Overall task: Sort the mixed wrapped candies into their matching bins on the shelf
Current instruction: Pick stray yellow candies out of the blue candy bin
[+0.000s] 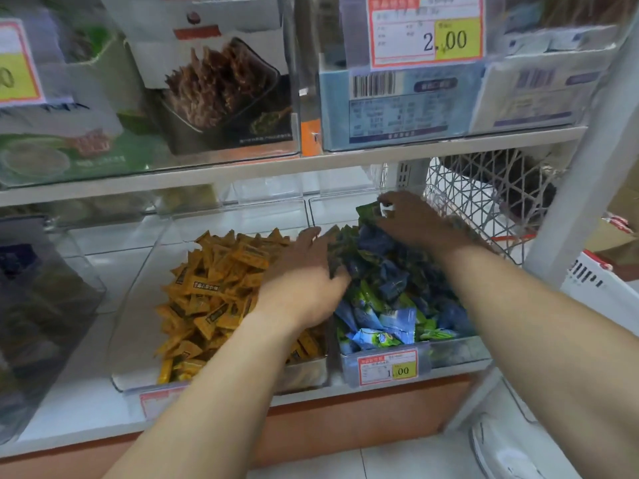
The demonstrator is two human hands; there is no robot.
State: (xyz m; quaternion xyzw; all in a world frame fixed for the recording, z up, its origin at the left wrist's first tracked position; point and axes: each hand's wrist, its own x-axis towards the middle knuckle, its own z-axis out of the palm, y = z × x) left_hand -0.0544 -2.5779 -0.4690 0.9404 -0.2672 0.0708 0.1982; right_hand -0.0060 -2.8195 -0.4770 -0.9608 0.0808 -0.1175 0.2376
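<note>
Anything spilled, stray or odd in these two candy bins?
No spill shows. The right bin holds blue candies and green candies heaped together, unsorted. The orange candies look all one kind.

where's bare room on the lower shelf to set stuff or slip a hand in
Bare floor of the orange bin, left of and behind the orange candies; white shelf between it and the dark bin. Crowded: right bin, heaped blue-green candies, left hand and right hand inside.
</note>
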